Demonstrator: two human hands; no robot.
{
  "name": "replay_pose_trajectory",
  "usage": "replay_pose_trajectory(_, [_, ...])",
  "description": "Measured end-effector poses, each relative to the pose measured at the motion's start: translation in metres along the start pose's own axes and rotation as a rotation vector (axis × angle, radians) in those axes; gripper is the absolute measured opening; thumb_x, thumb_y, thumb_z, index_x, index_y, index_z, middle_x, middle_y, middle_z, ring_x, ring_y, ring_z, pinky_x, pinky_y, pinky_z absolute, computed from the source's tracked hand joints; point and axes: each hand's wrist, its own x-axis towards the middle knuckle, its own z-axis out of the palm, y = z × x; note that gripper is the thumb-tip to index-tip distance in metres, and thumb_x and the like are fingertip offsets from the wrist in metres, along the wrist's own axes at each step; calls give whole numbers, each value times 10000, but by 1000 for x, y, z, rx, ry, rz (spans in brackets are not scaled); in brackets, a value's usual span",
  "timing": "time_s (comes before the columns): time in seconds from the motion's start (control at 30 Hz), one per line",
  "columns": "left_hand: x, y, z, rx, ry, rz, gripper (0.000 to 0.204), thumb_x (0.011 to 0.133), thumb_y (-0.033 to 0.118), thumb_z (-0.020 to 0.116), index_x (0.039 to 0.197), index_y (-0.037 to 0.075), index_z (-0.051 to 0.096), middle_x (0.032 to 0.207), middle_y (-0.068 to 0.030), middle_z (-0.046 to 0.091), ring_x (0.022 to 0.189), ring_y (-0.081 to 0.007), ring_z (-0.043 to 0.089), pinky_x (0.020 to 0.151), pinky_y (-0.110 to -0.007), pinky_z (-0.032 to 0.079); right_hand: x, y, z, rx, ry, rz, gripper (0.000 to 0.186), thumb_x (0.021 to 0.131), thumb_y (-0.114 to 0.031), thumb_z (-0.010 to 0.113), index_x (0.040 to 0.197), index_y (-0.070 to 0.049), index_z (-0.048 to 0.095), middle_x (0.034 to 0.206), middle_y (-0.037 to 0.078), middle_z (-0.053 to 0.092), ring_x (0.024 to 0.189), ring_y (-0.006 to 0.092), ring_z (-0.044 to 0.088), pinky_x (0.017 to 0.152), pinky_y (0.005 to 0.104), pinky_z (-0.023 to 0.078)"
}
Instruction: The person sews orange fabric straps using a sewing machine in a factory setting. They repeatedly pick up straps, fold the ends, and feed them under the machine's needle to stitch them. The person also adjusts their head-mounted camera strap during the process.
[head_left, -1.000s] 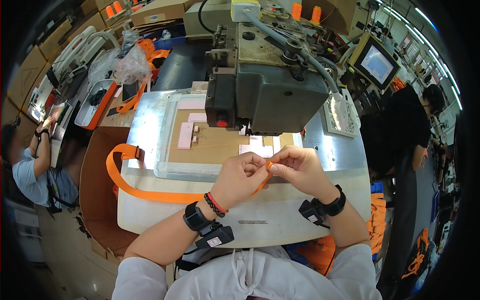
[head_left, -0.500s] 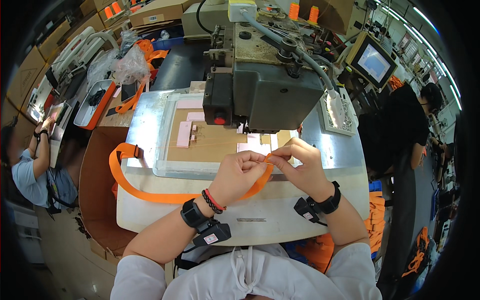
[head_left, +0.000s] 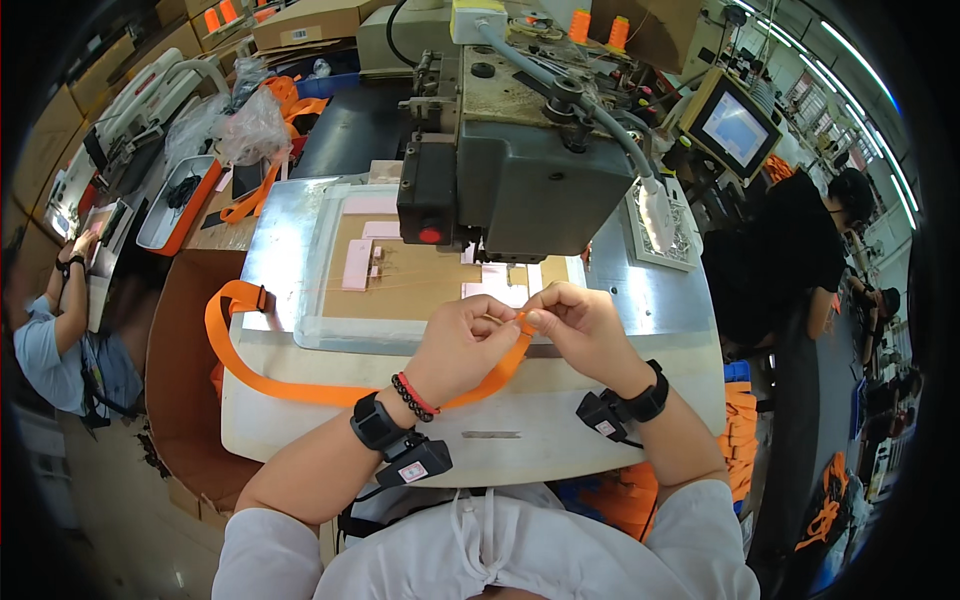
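Observation:
An orange webbing strap (head_left: 300,388) curves across the front of a sewing machine's white table, a black buckle (head_left: 263,299) at its left end. My left hand (head_left: 462,345) and my right hand (head_left: 582,333) meet over the strap's other end and pinch it between thumbs and fingers. The tip itself is mostly hidden by the fingers. Just behind my hands lies a clear-framed sewing template (head_left: 312,325) with a brown board and pink pads. Above it stands the dark head of the sewing machine (head_left: 540,190).
A tray of small parts (head_left: 665,232) sits right of the machine, below a screen (head_left: 735,122). An orange-rimmed bin (head_left: 180,205) and an open cardboard box (head_left: 185,370) are at left. One person (head_left: 75,330) works at left, another (head_left: 780,260) at right.
The view has shifted slightly, so the scene sits a little further left. My hands stay together on the strap end, with only a small change in the fingers.

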Motion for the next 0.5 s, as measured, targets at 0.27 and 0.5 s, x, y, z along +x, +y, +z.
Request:
replay_pose_trajectory(0.27, [6,-5,2,288,29,287,232,916,196,685,881,-33,660,752,-58,688,632,-90,603,578,-251,462,-8,-1,-7,77,10,22,102,919,-17,667,988,54,691,925,93,716,815,115,673,733,244,566])
replay_pose_trajectory(0.5, [7,-32,-16,-50,61,28,174,912,154,682,945,-8,627,814,-59,663,697,-108,613,602,-236,473,11,16,4,-23,-10,-110,113,835,-95,729,835,4,675,754,37,668,662,55,572,584,237,477])
